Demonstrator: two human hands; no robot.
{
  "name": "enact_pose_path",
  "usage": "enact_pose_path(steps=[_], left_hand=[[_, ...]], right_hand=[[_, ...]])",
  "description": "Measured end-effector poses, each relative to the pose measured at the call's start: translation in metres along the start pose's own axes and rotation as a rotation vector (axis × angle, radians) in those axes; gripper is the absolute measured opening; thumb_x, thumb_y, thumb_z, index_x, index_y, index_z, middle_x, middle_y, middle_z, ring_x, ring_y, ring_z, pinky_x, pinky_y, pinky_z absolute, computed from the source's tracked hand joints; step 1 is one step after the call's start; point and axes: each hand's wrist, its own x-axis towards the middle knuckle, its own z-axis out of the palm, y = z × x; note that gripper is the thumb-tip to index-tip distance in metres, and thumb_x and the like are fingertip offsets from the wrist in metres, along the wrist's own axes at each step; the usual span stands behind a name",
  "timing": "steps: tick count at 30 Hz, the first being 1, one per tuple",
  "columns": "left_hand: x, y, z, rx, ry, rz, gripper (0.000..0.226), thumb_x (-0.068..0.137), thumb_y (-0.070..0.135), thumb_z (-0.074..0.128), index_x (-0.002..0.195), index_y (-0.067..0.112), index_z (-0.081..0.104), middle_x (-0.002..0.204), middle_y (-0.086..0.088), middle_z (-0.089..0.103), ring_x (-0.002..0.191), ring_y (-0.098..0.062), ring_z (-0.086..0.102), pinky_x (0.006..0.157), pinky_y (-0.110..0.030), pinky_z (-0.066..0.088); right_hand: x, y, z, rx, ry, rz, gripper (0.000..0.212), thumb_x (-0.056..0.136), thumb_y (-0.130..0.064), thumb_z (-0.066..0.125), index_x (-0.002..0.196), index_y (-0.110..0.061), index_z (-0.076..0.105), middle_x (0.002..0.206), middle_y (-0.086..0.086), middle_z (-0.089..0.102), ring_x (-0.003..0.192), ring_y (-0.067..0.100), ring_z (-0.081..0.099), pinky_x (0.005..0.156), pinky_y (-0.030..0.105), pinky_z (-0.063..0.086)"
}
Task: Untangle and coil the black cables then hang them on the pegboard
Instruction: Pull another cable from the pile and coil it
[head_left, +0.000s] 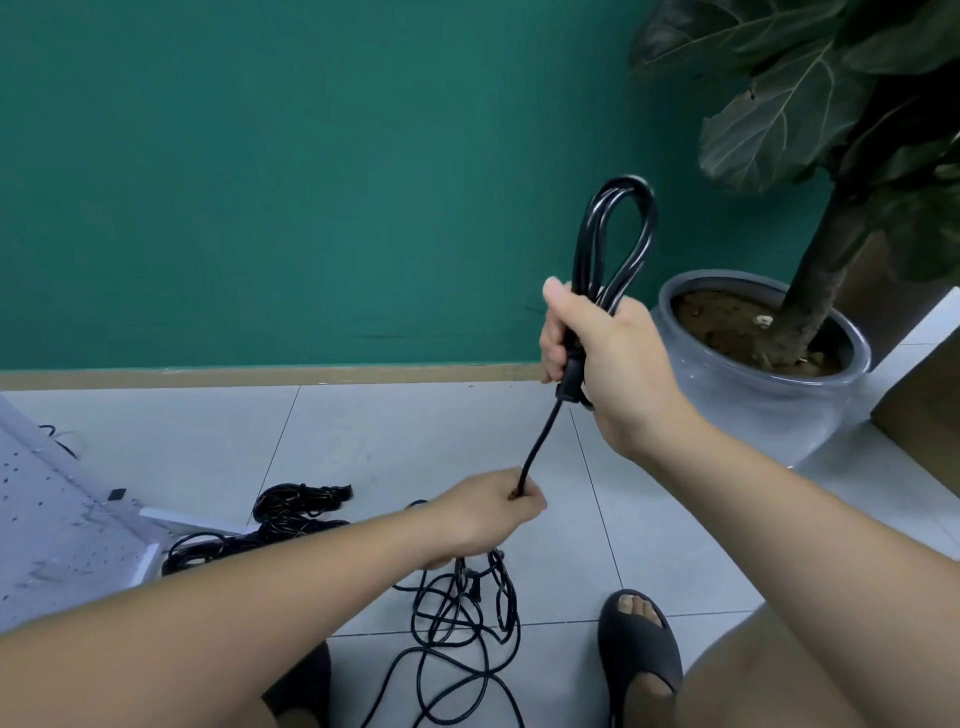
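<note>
Right hand (597, 358) grips my coiled black cable (618, 239) upright before the green wall; left hand (485, 512) pinches its loose strand lower down; more black cables (296, 512) lie tangled on the floor beside the pegboard (52, 519).

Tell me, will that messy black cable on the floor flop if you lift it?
Probably floppy: the loose cable lies in soft, wandering loops on the tiles. It would likely snag, since its loops cross. Slightly springy too, judging by the rounded bend of the coil in the right hand.
</note>
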Motion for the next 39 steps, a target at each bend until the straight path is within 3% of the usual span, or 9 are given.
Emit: enact_pose_path(steps=[4,6,10,16,23,28,31,34,39], left_hand=[[-0.002,-0.01,0.016,-0.028,-0.055,-0.046,0.038,0.112,0.049,0.044,0.112,0.026,0.075,0.118,0.008,0.077,0.115,-0.007,0.068,0.109,-0.033,0.051],[-0.009,-0.001,0.018,-0.025,-0.056,-0.005,0.042,0.113,0.048,0.041,0.109,0.022,0.074,0.108,0.004,0.081,0.095,-0.003,0.069,0.089,-0.021,0.052],[-0.026,0.02,0.02,0.12,-0.101,0.094,0.043,0.113,0.05,0.039,0.101,0.019,0.067,0.079,-0.005,0.076,0.069,-0.02,0.058,0.065,-0.028,0.045],[-0.045,0.052,0.008,0.319,0.07,0.339,0.042,0.111,0.046,0.047,0.083,0.02,0.063,0.058,0.005,0.051,0.052,-0.014,0.046,0.06,-0.031,0.044],[-0.062,0.072,-0.037,0.278,0.317,0.648,0.028,0.103,0.035,0.071,0.08,0.023,0.06,0.062,0.011,0.053,0.062,-0.008,0.049,0.059,-0.022,0.036],[-0.073,0.071,-0.064,0.173,0.429,0.7,0.021,0.091,0.029,0.085,0.089,0.017,0.069,0.072,0.022,0.067,0.07,-0.002,0.062,0.067,-0.017,0.044],[-0.078,0.07,-0.076,0.177,0.472,0.681,0.015,0.093,0.03,0.079,0.094,0.018,0.07,0.079,0.014,0.073,0.074,-0.008,0.068,0.071,-0.035,0.056],[-0.082,0.071,-0.087,0.188,0.601,0.657,0.024,0.088,0.033,0.085,0.082,0.018,0.067,0.066,0.012,0.066,0.057,-0.009,0.052,0.058,-0.028,0.046],[-0.088,0.076,-0.1,0.163,0.734,0.633,0.042,0.08,0.045,0.09,0.075,0.017,0.06,0.055,0.005,0.053,0.055,-0.011,0.04,0.053,-0.021,0.034]], right_hand=[[0.0,-0.01,-0.003,0.08,0.156,-0.069,0.051,0.108,-0.032,0.06,0.062,-0.017,0.046,0.06,0.009,0.044,0.056,0.024,0.04,0.065,0.044,0.037],[-0.001,-0.013,-0.006,0.044,0.226,-0.127,0.054,0.108,-0.034,0.059,0.062,-0.01,0.043,0.061,0.015,0.041,0.056,0.025,0.039,0.063,0.043,0.035],[0.002,-0.01,-0.014,-0.113,0.291,-0.202,0.06,0.11,-0.036,0.056,0.076,0.008,0.034,0.072,0.032,0.032,0.063,0.044,0.031,0.058,0.049,0.027],[0.006,-0.003,-0.018,-0.399,0.223,-0.287,0.054,0.111,-0.039,0.056,0.071,-0.023,0.024,0.061,-0.009,0.026,0.062,0.014,0.025,0.059,0.038,0.023],[0.001,0.015,-0.013,-0.643,-0.174,-0.108,0.071,0.108,-0.066,0.044,0.07,-0.008,0.034,0.061,-0.001,0.035,0.06,0.017,0.031,0.06,0.038,0.03],[-0.012,0.013,-0.011,-0.337,-0.497,0.095,0.082,0.099,-0.082,0.039,0.061,-0.01,0.043,0.054,0.007,0.039,0.049,0.02,0.034,0.051,0.027,0.032],[-0.013,0.009,-0.014,-0.271,-0.577,0.104,0.057,0.09,-0.067,0.065,0.058,-0.024,0.045,0.054,-0.004,0.039,0.048,0.013,0.033,0.048,0.024,0.032],[-0.012,0.005,-0.018,-0.421,-0.664,0.06,0.058,0.083,-0.054,0.084,0.066,-0.023,0.038,0.061,-0.003,0.034,0.057,0.016,0.032,0.054,0.03,0.028],[-0.015,0.014,-0.011,-0.684,-0.721,0.169,0.046,0.091,-0.044,0.078,0.074,-0.022,0.041,0.066,-0.002,0.041,0.062,0.02,0.037,0.059,0.037,0.03]])
